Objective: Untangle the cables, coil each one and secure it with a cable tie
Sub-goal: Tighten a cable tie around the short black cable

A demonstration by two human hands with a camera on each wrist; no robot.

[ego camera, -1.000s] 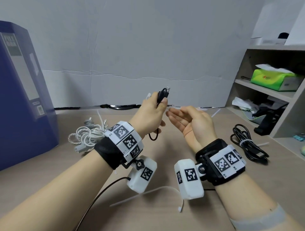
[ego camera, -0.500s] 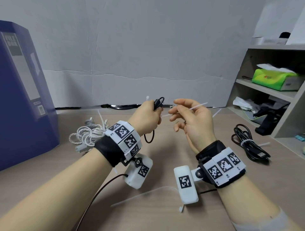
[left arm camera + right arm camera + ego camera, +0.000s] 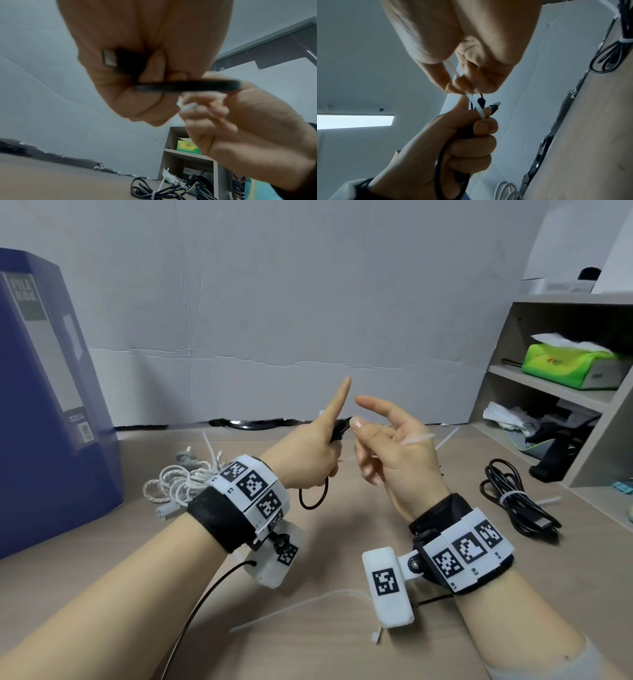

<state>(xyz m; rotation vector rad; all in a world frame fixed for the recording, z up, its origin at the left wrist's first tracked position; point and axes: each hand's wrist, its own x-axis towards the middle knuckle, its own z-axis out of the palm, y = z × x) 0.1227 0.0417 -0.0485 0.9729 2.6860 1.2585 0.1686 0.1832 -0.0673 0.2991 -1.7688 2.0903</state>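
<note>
1. Our left hand [image 3: 310,451] was raised over the middle of the desk [image 3: 342,542], its lower fingers curled tightly round a small coil of black cable [image 3: 443,155], while the index finger pointed straight up.
2. The coil hung below that fist as a loop, and its plug ends stuck out above the fingers.
3. Our right hand [image 3: 397,453] was just beside the left, thumb and fingertips pinching a white cable tie [image 3: 476,108]; the index finger stayed stretched out.
4. The tie ran from that pinch down across the cable bundle at the top of the left fist, touching it. We could not tell whether it passed fully round the coil.
5. A second black cable [image 3: 513,508], already coiled and bound with a white tie, lay on the desk to the right, near the shelf unit [image 3: 548,392].
6. A bundle of white cables [image 3: 181,484] lay on the left, behind the left wrist and beside a blue file box [image 3: 44,405].
7. A loose white tie [image 3: 308,607] lay on the near part of the desk, between the two forearms.
8. A green tissue pack [image 3: 568,364] sat on the shelf.
</note>
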